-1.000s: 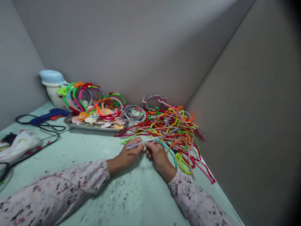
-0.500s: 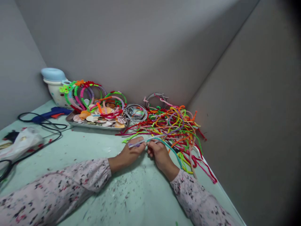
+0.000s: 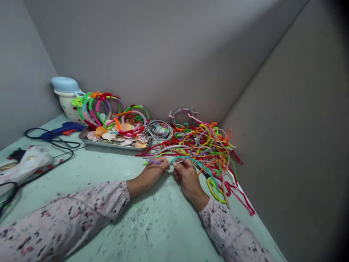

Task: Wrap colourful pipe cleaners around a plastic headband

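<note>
My left hand (image 3: 152, 174) is closed in a pinch, with a short purple fuzzy pipe cleaner (image 3: 154, 162) lying along its top. My right hand (image 3: 189, 180) pinches a teal pipe cleaner (image 3: 200, 162), whose near end reaches the left fingertips and whose long tail arcs out to the right. The fingertips of both hands are close together above the table. Just behind them curves a pale strand (image 3: 174, 146); where it ends is unclear. The fingers hide how the pieces join.
Behind the right hand spreads a tangled heap of coloured pipe cleaners (image 3: 196, 142), with yellow-handled scissors (image 3: 214, 191) beside it. A metal tray (image 3: 109, 145) holds shells and fuzzy headbands. Wire coils (image 3: 159, 130), a blue glue gun (image 3: 58, 131) with black cord, a plastic bag (image 3: 32, 160) and a lidded container (image 3: 69, 105) stand around.
The pale strand that crossed straight over both hands now curves behind them. The teal pipe cleaner sits higher in the right fingers. The view has shifted slightly.
</note>
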A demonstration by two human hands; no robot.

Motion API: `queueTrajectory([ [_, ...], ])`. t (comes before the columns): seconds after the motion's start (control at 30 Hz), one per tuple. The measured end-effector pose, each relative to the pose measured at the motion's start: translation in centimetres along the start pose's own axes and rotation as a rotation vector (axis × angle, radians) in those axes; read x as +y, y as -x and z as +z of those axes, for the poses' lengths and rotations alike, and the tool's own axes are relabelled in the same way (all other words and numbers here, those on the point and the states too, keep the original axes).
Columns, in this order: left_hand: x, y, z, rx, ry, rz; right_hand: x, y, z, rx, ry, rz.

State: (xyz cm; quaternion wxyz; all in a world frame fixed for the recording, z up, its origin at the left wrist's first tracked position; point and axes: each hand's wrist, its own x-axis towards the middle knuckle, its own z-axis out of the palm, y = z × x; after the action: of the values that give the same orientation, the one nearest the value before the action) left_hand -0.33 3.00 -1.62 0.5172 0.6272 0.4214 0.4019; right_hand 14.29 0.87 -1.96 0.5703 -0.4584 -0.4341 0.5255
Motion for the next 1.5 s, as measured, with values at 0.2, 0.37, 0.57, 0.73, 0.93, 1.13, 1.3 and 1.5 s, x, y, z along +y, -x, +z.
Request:
queueTrajectory([
  [0.2, 0.2, -0.2, 0.0, -0.027, 0.065, -0.046, -0.3, -0.1, -0.1, -0.025, -0.093, 0.032],
  [0.37, 0.4, -0.3, 0.1, -0.031, 0.086, -0.089, -0.4, 0.0, -0.2, -0.060, -0.085, 0.059],
  [0.57, 0.6, -0.1, 0.0, -0.070, 0.111, -0.037, -0.4, 0.0, -0.3, -0.083, -0.053, 0.067],
  [0.73, 1.1, 0.3, -0.2, -0.114, 0.110, 0.039, -0.5, 0.1, -0.1, -0.107, -0.053, 0.052],
  [0.93, 1.2, 0.3, -0.2, -0.130, 0.127, 0.039, -0.7, 0.3, -0.1, -0.122, -0.061, 0.007],
  [1.13, 1.1, 0.4, -0.2, -0.140, 0.178, 0.031, -0.7, 0.5, -0.2, -0.158, -0.049, -0.020],
  [1.3, 1.0, 0.4, 0.1, -0.178, 0.250, 0.016, -0.2, 0.1, -0.7, -0.174, -0.076, -0.050],
  [1.5, 2.1, 0.7, 0.3, -0.216, 0.322, 0.035, -0.4, -0.2, -0.9, -0.250, -0.234, 0.009],
])
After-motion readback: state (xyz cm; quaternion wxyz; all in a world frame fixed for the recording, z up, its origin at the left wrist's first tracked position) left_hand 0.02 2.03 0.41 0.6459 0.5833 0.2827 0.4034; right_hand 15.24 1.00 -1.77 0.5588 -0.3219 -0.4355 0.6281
